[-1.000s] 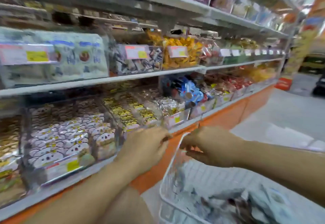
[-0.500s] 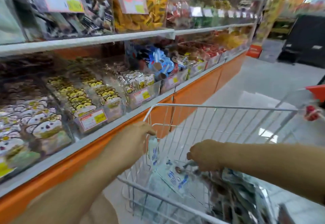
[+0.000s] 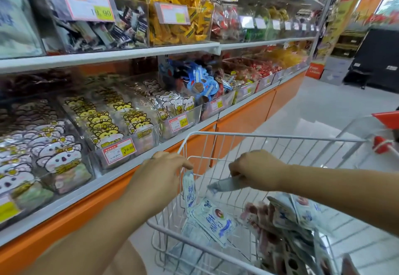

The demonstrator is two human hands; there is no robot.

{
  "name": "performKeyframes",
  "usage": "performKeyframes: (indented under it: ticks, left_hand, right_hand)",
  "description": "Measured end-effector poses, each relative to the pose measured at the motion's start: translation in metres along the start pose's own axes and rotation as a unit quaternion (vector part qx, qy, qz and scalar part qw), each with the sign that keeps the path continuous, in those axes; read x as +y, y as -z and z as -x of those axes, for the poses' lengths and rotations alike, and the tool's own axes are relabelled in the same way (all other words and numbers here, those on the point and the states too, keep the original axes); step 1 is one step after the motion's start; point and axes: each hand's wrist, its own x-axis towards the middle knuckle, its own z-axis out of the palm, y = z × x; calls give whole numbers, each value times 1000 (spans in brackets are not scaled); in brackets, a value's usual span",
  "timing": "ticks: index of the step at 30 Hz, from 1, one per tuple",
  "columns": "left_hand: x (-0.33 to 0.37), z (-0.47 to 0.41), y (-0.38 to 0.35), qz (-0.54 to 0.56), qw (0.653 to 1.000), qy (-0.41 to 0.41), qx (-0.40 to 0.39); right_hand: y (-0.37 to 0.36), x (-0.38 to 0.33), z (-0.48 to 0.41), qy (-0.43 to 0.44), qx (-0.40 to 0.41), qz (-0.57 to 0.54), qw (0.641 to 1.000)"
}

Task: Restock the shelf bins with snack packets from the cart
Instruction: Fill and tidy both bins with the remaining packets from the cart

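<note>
Hanging from the left hand (image 3: 164, 166), whose curled fingers pinch its top edge, a white-and-blue packet (image 3: 189, 190) dangles upright just inside the left front corner of the cart (image 3: 269, 136), close against the white wire wall. The right hand (image 3: 257, 171) is curled too, and grips one end of a silvery packet (image 3: 224, 185) that sticks out sideways toward the left hand, held above the cart's interior. The two hands are near each other but apart, both level with the cart's top rim. Below them, loose packets (image 3: 213, 220) lie heaped in the cart: one white packet with blue lettering sits face up directly under the hands, and more pile up toward the right side, some showing pink. The shelf bins (image 3: 121, 123) stand to the left of the cart, clear-walled and tilted forward, filled with rows of cartoon-animal packets; a price label (image 3: 118, 150) is fixed on the front of the bin nearest the left hand. Under the bins runs an orange base (image 3: 244, 119), and pale glossy floor (image 3: 323, 106) stretches beyond the cart.
</note>
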Motion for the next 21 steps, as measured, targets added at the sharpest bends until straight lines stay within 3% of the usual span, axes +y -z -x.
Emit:
performKeyframes:
  ticks: [4,7,10,13,15,18,21]
  left_hand:
    - [1,7,4,4,996,-33,77]
    - [15,18,11,173,980,5,102]
    - [45,27,20,390,919,54,29]
    - [74,37,23,581,803,94,-97]
    - [83,42,19,650,743,101,-123]
    - [87,46,13,680,717,105,-114]
    - [86,44,8,688,711,114,-88]
  right_hand:
    - [46,9,36,-32,88,-177,980]
    - [67,5,68,-48,161,-287,943]
    - [75,-10,88,-75,225,-408,882]
    - [72,-28,94,-77,256,-461,846]
    - [67,-40,95,-70,260,-481,835]
    - [63,-51,97,-22,250,-539,804]
    - [64,-52,97,41,196,-530,824]
